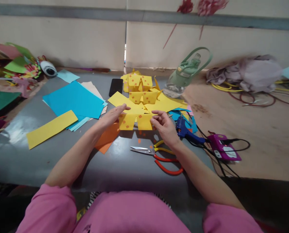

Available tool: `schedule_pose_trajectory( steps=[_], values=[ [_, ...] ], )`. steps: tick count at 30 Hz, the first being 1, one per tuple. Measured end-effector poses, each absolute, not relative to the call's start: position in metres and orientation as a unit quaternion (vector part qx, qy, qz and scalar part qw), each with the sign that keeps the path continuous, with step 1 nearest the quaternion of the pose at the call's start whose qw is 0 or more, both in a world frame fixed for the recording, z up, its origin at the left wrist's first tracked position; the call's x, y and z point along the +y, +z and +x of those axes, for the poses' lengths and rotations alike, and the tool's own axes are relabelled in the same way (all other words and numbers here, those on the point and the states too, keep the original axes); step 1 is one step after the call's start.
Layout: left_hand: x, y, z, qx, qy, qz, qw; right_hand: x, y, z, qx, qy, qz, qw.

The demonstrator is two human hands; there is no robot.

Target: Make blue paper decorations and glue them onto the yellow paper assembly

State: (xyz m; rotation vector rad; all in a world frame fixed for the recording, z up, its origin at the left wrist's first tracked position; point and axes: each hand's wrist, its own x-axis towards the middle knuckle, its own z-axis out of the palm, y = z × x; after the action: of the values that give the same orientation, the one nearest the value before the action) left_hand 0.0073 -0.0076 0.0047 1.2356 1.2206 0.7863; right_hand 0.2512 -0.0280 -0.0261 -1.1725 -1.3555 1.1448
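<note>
Two hands at one yellow, orange-spotted piece [144, 122], just above or on the near-middle of the grey tabletop [105, 176]; whether its lower edge touches down, cannot tell. Left hand [113, 114] lies along the upper left corner, fingers stretched over the top edge, thumb out of sight, so firmness of grip there unclear. Right hand [165, 127] has thumb at the right side edge, fingers bent close to it: a narrow pinch on the piece. Material looks like thin card or stiff paper. Judged very light, springy along a fold, easily creased. Not likely slippery to dry fingers, though a draught or a sleeve could shift it. Weak point: the open notch at middle of its near face; a pull outward from both ends might tear or splay it there. Best hold, I reckon: side edges, high up near the top edge, flat fingertips, little pressure, both ends level. Avoid pressing the centre. Similar spotted folds [142, 97] stand just behind, which suggests the card bears its own weight. Scissors [148, 151] lie nearer the body, blades partly open; glue gun [182, 127] to the right, near the right wrist.
</note>
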Motion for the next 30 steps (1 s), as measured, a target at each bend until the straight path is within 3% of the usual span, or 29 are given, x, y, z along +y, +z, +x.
schedule_pose_trajectory(
  steps=[8, 14, 22, 30],
  values=[
    [-0.001, -0.019, 0.017, 0.357, 0.403, 0.436, 0.721, -0.026, -0.032, 0.252, -0.516, 0.466, -0.489, 0.527],
    [-0.021, -0.02, 0.038, 0.374, 0.407, 0.438, 0.709, -0.03, -0.033, 0.25, -0.569, 0.461, -0.468, 0.495],
    [-0.026, -0.02, 0.04, 0.406, 0.384, 0.445, 0.7, -0.021, -0.018, 0.256, -0.691, 0.275, -0.502, 0.441],
    [-0.024, -0.027, 0.044, 0.393, 0.381, 0.43, 0.718, -0.018, -0.015, 0.26, -0.697, 0.304, -0.495, 0.42]
  ],
)
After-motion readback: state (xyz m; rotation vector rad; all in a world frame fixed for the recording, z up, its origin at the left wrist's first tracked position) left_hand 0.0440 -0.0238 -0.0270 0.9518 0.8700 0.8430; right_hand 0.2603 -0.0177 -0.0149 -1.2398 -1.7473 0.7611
